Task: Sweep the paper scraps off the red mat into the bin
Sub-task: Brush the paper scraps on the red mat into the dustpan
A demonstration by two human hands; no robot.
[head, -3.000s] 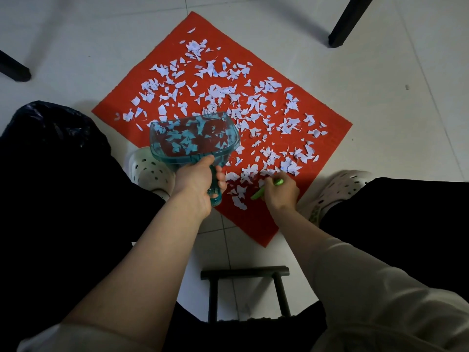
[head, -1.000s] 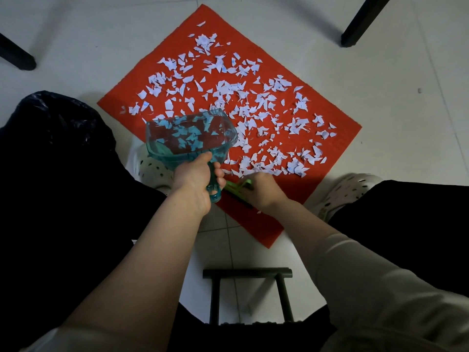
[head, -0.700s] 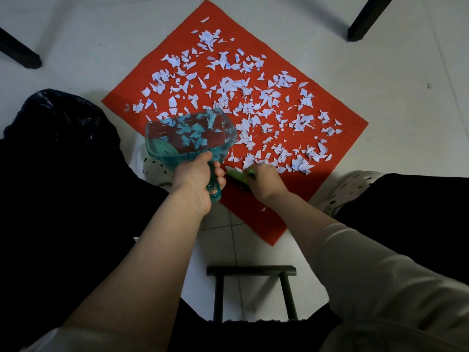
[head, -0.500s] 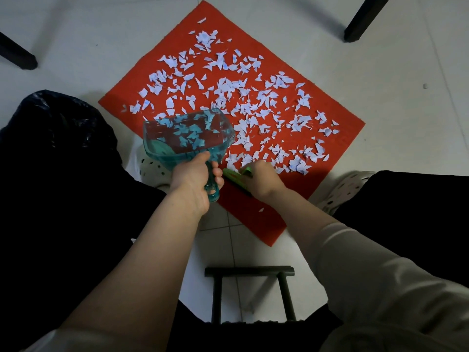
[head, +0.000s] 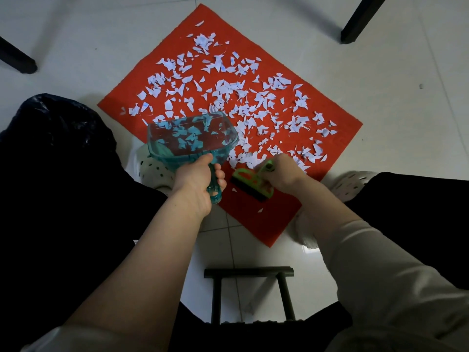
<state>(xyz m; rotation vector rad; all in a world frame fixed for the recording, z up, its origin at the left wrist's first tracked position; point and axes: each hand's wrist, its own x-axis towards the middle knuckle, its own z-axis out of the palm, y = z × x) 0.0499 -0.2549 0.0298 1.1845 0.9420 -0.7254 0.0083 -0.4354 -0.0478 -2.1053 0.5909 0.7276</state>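
White paper scraps (head: 253, 107) litter the red mat (head: 256, 222) just beyond the fingers. The left hand (head: 196, 179) grips the teal dustpan (head: 193, 138) by its handle. The right hand (head: 285, 175) pinches the green brush (head: 250, 181).

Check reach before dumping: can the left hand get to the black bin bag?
Probably yes: the left hand, gripping the dustpan, is close beside the bin bag, with nothing between them.

The white tiled floor (head: 380, 97) carries the red mat (head: 253, 224), spread under and beyond the left hand (head: 195, 179) and right hand (head: 284, 174). A black-lined bin (head: 55, 128) stands left of the left hand; a dark stool frame (head: 248, 271) stands nearer than both.
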